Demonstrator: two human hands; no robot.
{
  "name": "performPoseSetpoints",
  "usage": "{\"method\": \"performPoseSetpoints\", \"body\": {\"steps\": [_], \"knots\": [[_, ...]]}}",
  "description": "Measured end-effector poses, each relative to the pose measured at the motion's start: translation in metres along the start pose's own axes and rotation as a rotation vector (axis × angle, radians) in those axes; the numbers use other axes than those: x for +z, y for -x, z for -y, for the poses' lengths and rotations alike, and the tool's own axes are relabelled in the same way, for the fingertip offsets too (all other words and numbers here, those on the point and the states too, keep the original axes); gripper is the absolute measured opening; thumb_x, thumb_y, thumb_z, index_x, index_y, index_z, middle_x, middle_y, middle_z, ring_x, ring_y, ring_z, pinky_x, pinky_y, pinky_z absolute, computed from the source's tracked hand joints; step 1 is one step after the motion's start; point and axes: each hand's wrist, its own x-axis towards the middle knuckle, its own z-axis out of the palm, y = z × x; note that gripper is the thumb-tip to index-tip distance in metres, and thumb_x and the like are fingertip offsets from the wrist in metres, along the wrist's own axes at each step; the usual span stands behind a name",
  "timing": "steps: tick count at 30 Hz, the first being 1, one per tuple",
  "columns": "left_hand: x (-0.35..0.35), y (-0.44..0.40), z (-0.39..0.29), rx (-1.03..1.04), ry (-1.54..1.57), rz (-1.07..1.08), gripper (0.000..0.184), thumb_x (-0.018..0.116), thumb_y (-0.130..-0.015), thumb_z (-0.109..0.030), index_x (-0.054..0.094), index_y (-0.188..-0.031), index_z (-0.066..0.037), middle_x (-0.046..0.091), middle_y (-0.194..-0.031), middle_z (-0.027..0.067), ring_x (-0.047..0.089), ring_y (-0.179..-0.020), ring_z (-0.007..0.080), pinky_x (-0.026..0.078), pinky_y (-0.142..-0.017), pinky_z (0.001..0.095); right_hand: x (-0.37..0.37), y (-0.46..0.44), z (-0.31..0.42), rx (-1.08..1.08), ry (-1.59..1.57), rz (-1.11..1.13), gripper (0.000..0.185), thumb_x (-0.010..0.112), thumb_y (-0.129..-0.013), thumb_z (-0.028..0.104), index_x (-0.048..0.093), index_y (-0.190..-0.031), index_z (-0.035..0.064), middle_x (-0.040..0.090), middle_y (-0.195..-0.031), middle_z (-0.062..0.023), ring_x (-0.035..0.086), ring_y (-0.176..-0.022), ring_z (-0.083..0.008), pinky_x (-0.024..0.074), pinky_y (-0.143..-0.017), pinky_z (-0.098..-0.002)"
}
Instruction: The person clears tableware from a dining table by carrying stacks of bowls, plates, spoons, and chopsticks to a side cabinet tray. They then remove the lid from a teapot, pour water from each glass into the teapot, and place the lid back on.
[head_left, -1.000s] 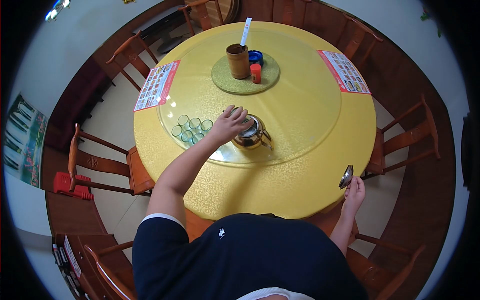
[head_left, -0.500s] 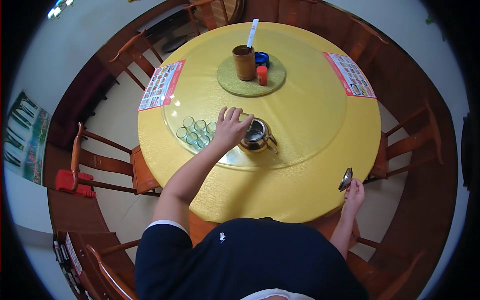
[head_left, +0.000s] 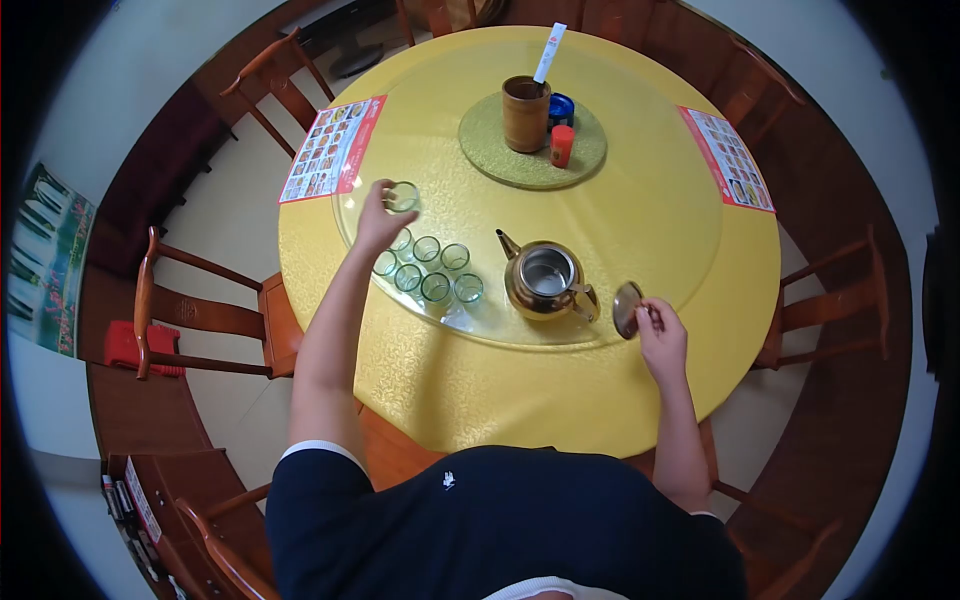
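My left hand [head_left: 376, 222] is closed around a clear, greenish drinking glass [head_left: 403, 197], fingers on its far left side and thumb near its lower right. Whether the base of that glass touches the surface I cannot tell. Just below the hand stands a group of several similar glasses [head_left: 435, 287] on the glass turntable [head_left: 640, 240]. A brass-coloured metal teapot [head_left: 541, 283] sits uncovered to their right, spout pointing up and left, its inside showing. Between the fingers of my right hand [head_left: 663, 335] is the round metal teapot lid [head_left: 626, 309], held on edge beside the pot's handle.
A bamboo cup [head_left: 525, 116] with a paper-wrapped stick, a blue ashtray [head_left: 562, 110] and a red container [head_left: 562, 147] stand on a small round stand [head_left: 485, 150]. Printed menus [head_left: 333, 150] lie at both sides of the yellow tablecloth [head_left: 490, 400]. Wooden chairs [head_left: 205, 320] surround the table.
My left hand has moved left from the teapot, past the standing glasses, with a glass in it. My right hand has brought the lid left and up towards the pot.
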Motion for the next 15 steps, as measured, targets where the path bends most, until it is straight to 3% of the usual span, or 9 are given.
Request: {"method": "performPoseSetpoints", "body": {"steps": [3, 5, 8, 15], "knots": [[0.023, 0.005, 0.002, -0.003, -0.007, 0.184, 0.063, 0.07, -0.053, -0.023, 0.04, -0.106, -0.007, 0.054, -0.094, 0.0109, 0.053, -0.085, 0.0226, 0.042, -0.076, 0.0308, 0.038, -0.024, 0.021, -0.163, 0.215, 0.062, 0.011, 0.053, -0.076, 0.006, 0.053, -0.085, -0.0006, 0.051, -0.067, -0.0047, 0.048, -0.062, -0.01, 0.0403, -0.06, -0.0204], [0.037, 0.009, -0.001, 0.023, -0.062, 0.271, 0.063, 0.069, -0.053, -0.027, 0.04, -0.106, -0.008, 0.055, -0.095, 0.0108, 0.053, -0.088, 0.024, 0.041, -0.078, 0.0316, 0.059, -0.038, 0.029, -0.38, 0.406, 0.141, 0.013, 0.056, -0.072, 0.008, 0.054, -0.083, 0.0018, 0.052, -0.066, -0.0074, 0.048, -0.064, -0.0179, 0.0399, -0.062, -0.0268], [0.054, 0.013, -0.007, 0.03, -0.086, 0.369, 0.062, 0.067, -0.053, -0.03, 0.042, -0.105, -0.008, 0.055, -0.096, 0.0107, 0.053, -0.09, 0.0254, 0.038, -0.081, 0.0317, 0.084, -0.05, 0.029, -0.465, 0.483, 0.186, 0.013, 0.056, -0.069, 0.009, 0.054, -0.081, 0.0034, 0.052, -0.066, -0.0084, 0.047, -0.068, -0.0242, 0.0383, -0.066, -0.0319], [0.068, 0.014, -0.027, 0.138, -0.164, 0.49, 0.061, 0.07, -0.053, -0.028, 0.043, -0.104, -0.006, 0.054, -0.098, 0.0113, 0.052, -0.092, 0.0255, 0.038, -0.081, 0.0319, 0.111, -0.06, 0.009, -0.483, 0.625, 0.221, 0.015, 0.055, -0.069, 0.012, 0.054, -0.082, 0.0034, 0.052, -0.068, -0.0093, 0.047, -0.073, -0.0261, 0.0373, -0.072, -0.0345]]}}
